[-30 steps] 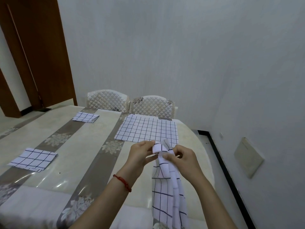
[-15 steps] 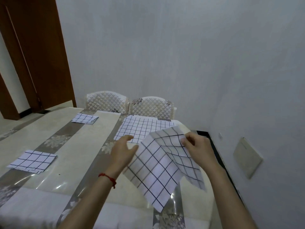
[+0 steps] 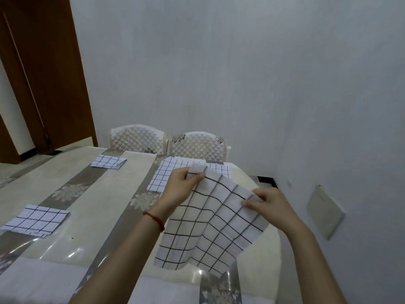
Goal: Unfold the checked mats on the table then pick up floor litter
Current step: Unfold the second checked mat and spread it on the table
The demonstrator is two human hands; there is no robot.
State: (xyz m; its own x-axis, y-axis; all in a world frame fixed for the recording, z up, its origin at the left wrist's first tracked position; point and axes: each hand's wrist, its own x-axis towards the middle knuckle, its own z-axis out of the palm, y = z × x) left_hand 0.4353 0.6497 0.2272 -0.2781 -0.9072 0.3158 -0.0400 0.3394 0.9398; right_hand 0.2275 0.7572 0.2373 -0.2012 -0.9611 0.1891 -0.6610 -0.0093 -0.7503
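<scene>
Holding the white cloth mat with thin black checks (image 3: 210, 227) up over the near right part of the glossy cream-and-taupe floral table (image 3: 92, 207), I have my left hand (image 3: 182, 189) pinching its far top corner and my right hand (image 3: 266, 205) pinching the top edge nearer me, thumb over the cloth on each side. The mat hangs open between the two grips, its lower edge sagging and rippled just above the tabletop. Another checked mat lying flat and open (image 3: 166, 174) sits just beyond my left hand, in front of the two quilted white chairs (image 3: 166, 142). Two folded checked mats wait well apart on the left: one near me (image 3: 35, 220), one further off (image 3: 108, 161). My worry is the slack lower edge: lowered carelessly, I judge it could buckle under itself on that slick surface, or land overlapping the open mat. No floor litter is in view.
</scene>
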